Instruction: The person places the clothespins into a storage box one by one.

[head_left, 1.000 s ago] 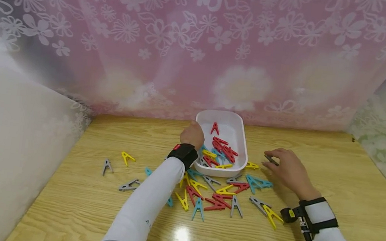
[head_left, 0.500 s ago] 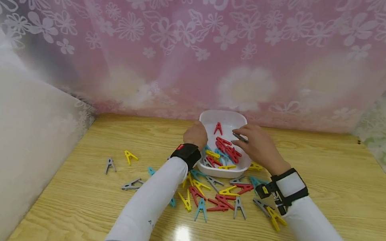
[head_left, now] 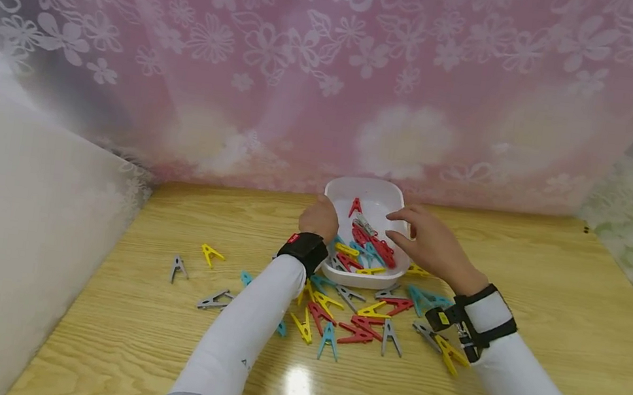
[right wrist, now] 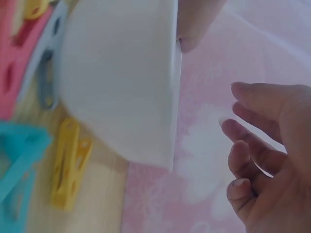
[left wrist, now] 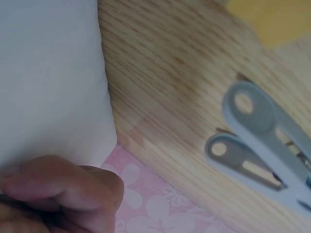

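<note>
A white plastic tub [head_left: 364, 281] stands near the back of the table, with red, yellow, blue and grey clothespins inside. My left hand [head_left: 320, 218] grips the tub's left rim; curled fingers [left wrist: 63, 189] show beside the white wall in the left wrist view. Over the tub's right side is my right hand [head_left: 435, 242], thumb and fingers spread apart, holding nothing. Just left of its fingertips, a grey clothespin [head_left: 364, 224] lies or falls above the red clothespins [head_left: 383, 252] in the tub; I cannot tell which.
Several loose clothespins lie in front of the tub, among them a blue one [head_left: 328, 341] and a red one [head_left: 356, 334]. A yellow clothespin [head_left: 211, 254] and a grey one [head_left: 178, 268] lie farther left. Pink flowered cloth [head_left: 282, 88] hangs behind the table [head_left: 567, 281].
My right hand has moved left from beside the tub to over it and let go of the grey clothespin. The left hand stays at the rim.
</note>
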`<state>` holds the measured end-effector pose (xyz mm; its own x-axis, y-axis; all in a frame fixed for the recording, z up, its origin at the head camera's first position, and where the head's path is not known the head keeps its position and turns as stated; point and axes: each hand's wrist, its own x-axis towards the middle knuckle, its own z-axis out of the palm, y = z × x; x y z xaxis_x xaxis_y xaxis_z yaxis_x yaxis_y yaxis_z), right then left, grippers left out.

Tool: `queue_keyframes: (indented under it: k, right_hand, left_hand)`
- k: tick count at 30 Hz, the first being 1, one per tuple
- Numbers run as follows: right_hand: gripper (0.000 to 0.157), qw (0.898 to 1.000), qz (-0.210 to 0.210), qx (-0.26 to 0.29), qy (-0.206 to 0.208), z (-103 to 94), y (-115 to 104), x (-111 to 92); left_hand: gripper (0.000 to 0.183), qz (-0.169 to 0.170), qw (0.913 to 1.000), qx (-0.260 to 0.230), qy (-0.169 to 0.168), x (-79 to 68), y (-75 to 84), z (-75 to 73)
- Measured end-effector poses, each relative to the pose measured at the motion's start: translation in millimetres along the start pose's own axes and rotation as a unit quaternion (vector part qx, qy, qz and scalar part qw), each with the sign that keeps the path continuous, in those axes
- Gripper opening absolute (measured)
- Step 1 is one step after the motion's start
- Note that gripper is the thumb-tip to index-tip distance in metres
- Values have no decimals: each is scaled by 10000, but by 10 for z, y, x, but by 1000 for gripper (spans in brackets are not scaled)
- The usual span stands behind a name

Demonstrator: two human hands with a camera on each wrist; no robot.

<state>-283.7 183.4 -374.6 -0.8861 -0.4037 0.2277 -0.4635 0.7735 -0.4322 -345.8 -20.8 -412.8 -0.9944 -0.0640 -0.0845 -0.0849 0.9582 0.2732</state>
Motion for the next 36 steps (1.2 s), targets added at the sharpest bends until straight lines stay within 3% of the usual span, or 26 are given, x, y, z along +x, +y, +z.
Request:
queue_keyframes:
  k: [6, 13, 18, 25, 36]
  right_hand:
    - [26, 9994, 2, 298, -146, -36, 171, -251]
    - [29, 9924, 356, 595, -1014, -40, 391, -591]
    - [36, 9858, 369, 695, -1484, 7, 522, -752]
    - [38, 9919, 139, 22, -1259, 118, 555, -824]
    - [29, 9943, 382, -134, -988, 171, 564, -904]
  left_hand:
    - [49, -46, 10000, -16, -54, 6, -48, -36]
    - [49, -8, 10000, -36, 17, 58, -109, -6]
    - [50, 15, 10000, 5, 12, 70, -129, -13]
    - [46, -83, 9999, -72, 91, 12, -77, -27]
    - [45, 85, 9999, -34, 114, -17, 2, 12]
